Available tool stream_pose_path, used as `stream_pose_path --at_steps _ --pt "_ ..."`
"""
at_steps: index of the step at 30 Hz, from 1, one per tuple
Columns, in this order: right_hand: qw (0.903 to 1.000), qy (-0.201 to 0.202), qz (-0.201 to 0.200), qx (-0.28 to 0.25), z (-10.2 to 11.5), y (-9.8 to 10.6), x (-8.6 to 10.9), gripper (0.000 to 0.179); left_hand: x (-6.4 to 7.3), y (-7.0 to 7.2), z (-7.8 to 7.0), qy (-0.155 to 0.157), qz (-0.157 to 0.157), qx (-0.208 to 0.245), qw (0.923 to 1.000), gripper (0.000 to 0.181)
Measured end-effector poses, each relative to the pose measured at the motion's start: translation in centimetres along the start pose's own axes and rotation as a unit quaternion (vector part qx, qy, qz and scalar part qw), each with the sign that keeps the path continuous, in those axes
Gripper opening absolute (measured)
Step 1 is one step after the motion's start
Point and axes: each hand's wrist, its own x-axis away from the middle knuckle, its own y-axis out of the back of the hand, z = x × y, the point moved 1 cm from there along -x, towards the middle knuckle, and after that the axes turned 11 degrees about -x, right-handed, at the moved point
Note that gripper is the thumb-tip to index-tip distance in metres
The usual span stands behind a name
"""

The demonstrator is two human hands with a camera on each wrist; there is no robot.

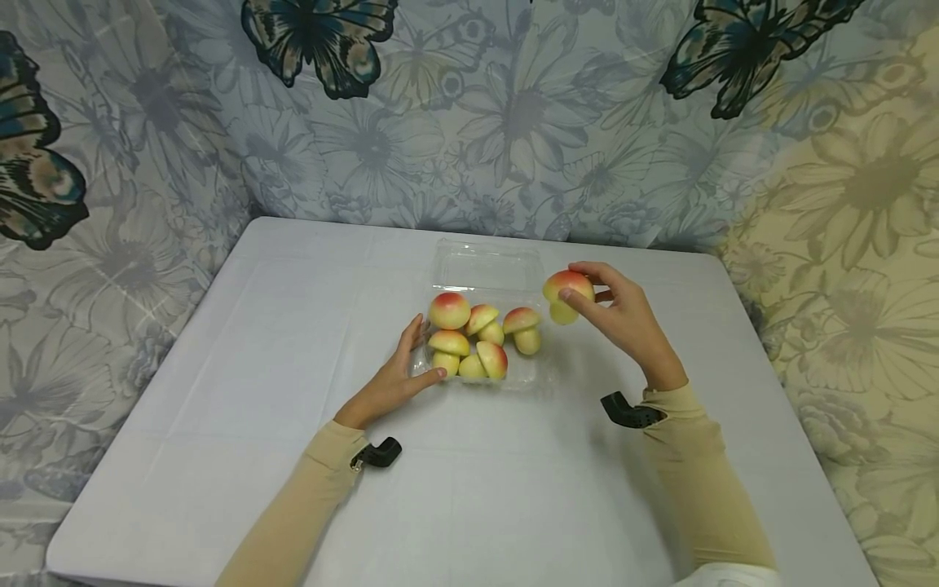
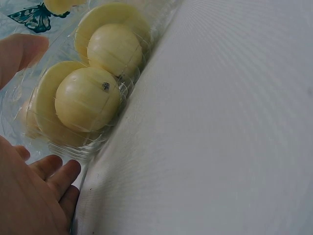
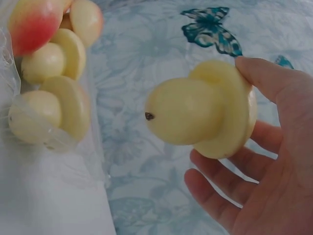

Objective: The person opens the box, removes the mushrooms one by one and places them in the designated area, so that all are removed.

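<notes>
My right hand (image 1: pixel 616 306) holds a toy mushroom (image 1: pixel 568 293) with a red-yellow cap above the right side of a clear plastic container (image 1: pixel 524 371). In the right wrist view the thumb and fingers pinch its cap, and its pale yellow stem (image 3: pixel 181 111) with a dark spot at the end points away from the palm. Several similar mushrooms (image 1: pixel 450 311) lie in the container, some upright, some tilted. At the container's left side rests my left hand (image 1: pixel 389 383), its fingers extended along the wall and its thumb near the front left corner.
The container's clear lid (image 1: pixel 487 265) is folded back behind it. A white cloth covers the table (image 1: pixel 293 326). Patterned fabric with flowers and butterflies (image 1: pixel 319 41) hangs at the back and sides. A black wrist camera (image 1: pixel 631 410) sits on each sleeve.
</notes>
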Motion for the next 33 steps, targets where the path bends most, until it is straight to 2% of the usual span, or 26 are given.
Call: stream_pose_path --at_steps 6,18,33 --pt "0.9999 -0.005 -0.010 -0.004 -0.12 0.27 -0.17 0.043 -0.03 -0.05 0.01 -0.001 -0.001 0.000 1.0000 0.105" --pt "0.9975 0.005 -0.067 -0.022 0.00 0.66 -0.53 0.043 -0.03 0.02 -0.12 -0.001 0.000 0.003 1.0000 0.104" --pt "0.9966 -0.007 -0.079 -0.023 -0.02 0.95 -0.87 0.044 -0.08 0.05 -0.02 0.006 0.004 -0.009 0.9999 0.103"
